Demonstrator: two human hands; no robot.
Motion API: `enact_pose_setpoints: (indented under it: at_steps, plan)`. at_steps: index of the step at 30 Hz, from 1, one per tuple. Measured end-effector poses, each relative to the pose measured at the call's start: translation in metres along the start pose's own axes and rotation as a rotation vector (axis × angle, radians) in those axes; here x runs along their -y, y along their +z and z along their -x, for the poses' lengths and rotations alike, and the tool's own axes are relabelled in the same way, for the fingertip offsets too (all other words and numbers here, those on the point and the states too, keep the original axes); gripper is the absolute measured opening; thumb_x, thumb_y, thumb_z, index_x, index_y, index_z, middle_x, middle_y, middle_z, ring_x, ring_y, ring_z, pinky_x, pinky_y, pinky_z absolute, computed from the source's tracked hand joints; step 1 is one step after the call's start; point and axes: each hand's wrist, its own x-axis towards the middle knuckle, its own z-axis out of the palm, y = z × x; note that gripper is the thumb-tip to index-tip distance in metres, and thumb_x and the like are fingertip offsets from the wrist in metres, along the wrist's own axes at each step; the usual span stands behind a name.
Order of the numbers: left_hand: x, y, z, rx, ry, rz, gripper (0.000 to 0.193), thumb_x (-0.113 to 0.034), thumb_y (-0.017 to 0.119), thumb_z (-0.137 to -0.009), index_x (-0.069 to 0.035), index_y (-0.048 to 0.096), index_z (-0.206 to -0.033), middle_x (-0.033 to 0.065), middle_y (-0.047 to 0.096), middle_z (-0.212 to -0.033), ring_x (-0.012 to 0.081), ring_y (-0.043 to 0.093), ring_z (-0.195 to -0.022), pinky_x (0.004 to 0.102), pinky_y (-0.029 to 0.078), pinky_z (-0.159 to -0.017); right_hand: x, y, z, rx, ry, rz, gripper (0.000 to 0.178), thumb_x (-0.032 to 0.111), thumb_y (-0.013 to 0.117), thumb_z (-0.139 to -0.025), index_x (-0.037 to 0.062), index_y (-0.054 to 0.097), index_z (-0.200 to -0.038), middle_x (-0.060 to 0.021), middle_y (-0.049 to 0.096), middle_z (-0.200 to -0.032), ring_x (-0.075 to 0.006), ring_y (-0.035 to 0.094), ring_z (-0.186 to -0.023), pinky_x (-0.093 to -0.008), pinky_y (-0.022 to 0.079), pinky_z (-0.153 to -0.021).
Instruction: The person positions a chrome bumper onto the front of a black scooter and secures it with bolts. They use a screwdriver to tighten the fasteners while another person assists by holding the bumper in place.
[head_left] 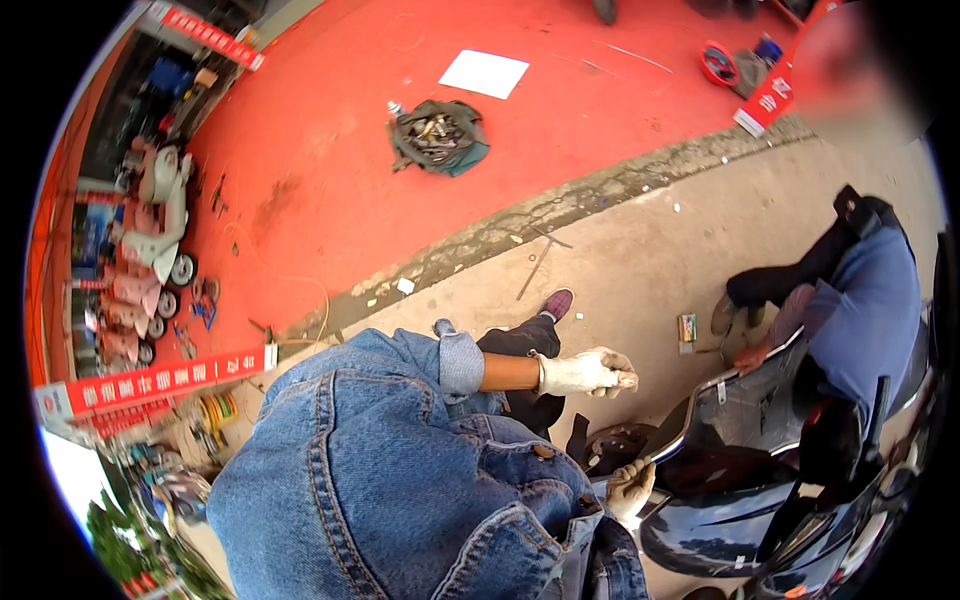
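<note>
My left hand [590,373], in a white work glove, hangs over the concrete with its fingers curled together. Whatever is at its fingertips is too small to make out. Lower down, my right hand [630,488], in a soiled white glove, is closed at the near corner of a dark glossy panel with a pale rim [722,392], part of a dark scooter or motorcycle. Part of that hand is hidden by my denim sleeve. A co-worker in a blue shirt [868,300] bends over the panel's far side, one bare hand [752,358] at its rim.
A dark wheel [618,447] lies below my hands. A T-shaped tool [540,264] and a small box [687,328] are on the concrete. Beyond a cracked strip, a tool bag [438,138] and white sheet [484,74] lie on red flooring. Parked scooters [160,235] line the left.
</note>
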Motion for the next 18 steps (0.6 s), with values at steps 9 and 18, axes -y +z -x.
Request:
enact_pose_setpoints:
  at_steps: [9, 18]
  plan:
    - [0.105, -0.002, 0.154, -0.487, 0.315, 0.373, 0.035, -0.038, 0.052, -0.090, -0.005, 0.063, -0.094, 0.0000, 0.055, -0.068, 0.0049, 0.048, -0.054, 0.0200, 0.038, -0.045, 0.006, 0.003, -0.034, 0.157, 0.475, 0.634, 0.019, 0.026, 0.051, -0.093, 0.0082, 0.057, -0.094, 0.0005, 0.057, -0.075, -0.0086, 0.045, -0.054, -0.0204, 0.040, -0.047]
    - [0.177, -0.004, 0.302, -0.945, 0.633, 0.590, 0.034, -0.041, 0.052, -0.089, -0.009, 0.063, -0.091, -0.0014, 0.055, -0.069, 0.0063, 0.048, -0.056, 0.0220, 0.039, -0.049, -0.108, 0.167, 0.029, 0.619, 0.440, 1.117, 0.022, 0.028, 0.046, -0.095, 0.0072, 0.053, -0.098, 0.0017, 0.053, -0.075, -0.0086, 0.043, -0.056, -0.0226, 0.040, -0.051]
